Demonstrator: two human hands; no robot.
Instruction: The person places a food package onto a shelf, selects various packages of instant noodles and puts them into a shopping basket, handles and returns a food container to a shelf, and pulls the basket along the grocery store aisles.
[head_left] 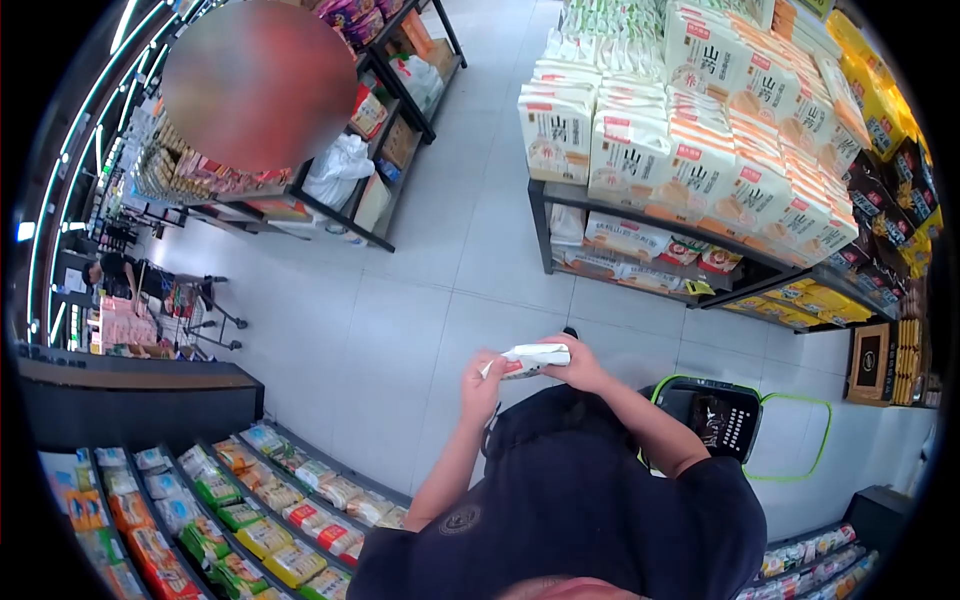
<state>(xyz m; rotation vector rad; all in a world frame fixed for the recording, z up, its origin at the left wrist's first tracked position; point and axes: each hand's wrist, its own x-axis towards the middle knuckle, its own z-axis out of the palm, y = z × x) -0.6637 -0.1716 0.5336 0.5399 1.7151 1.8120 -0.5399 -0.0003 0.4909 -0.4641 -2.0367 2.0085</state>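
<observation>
near twelve o'clock from the torso, the pack is held in the grip of left hand and right hand, and might drop to the floor, well apart from the two-o'clock basket, if either loosens.

A grocery shop, with shelves of packaged food, a shopping cart and a shopping basket

Person's bare left forearm and right forearm reach forward, converging. Left hand and right hand nearly level, slightly apart; fingers of both curled in a grip. Right elbow bent.
</observation>
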